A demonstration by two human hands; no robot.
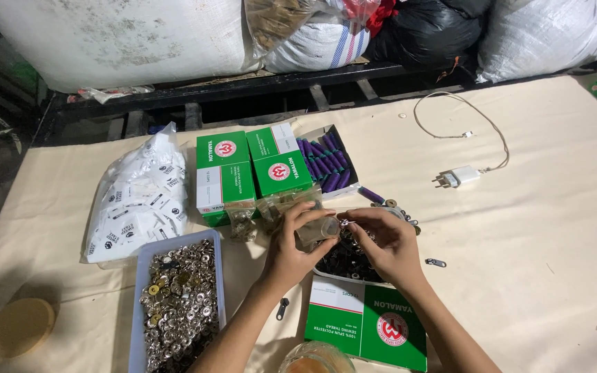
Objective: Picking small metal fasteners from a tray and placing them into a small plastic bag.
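boxes green-white | thread spools purple | charger white | table cream

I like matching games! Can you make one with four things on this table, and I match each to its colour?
Things:
1. thread spools in the open box
2. phone charger
3. round disc at the table's corner
4. closed boxes

Colours:
A. white
B. green and white
C. purple
D. yellowish tan

Pairs: 1-C, 2-A, 3-D, 4-B
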